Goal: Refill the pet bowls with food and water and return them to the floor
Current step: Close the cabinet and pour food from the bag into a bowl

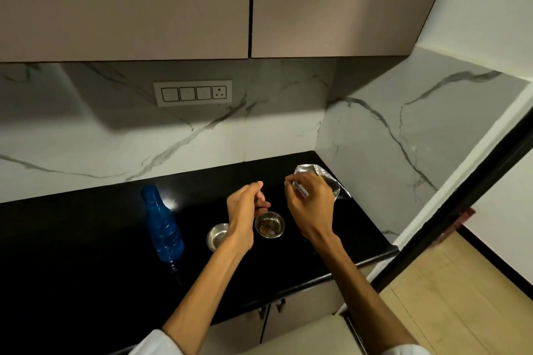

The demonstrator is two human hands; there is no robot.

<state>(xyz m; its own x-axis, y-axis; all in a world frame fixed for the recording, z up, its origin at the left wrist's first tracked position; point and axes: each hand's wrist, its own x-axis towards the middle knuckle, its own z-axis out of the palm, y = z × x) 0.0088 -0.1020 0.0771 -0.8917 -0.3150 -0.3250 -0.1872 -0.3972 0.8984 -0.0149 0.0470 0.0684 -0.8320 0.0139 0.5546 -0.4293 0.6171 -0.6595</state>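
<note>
Two small steel bowls stand on the black countertop. The right bowl holds some brown kibble. The left bowl looks empty and is partly covered by my left wrist. My left hand hovers just above the kibble bowl with its fingers pinched together; I cannot see anything in them. My right hand grips a crinkled silver food pouch behind and to the right of the bowls. A blue plastic water bottle stands left of the bowls, untouched.
Marble backsplash walls close off the counter's back and right side, with a switch panel on the back wall. Wall cabinets hang overhead. Base cabinet doors are below the counter's edge, and wooden floor lies to the right.
</note>
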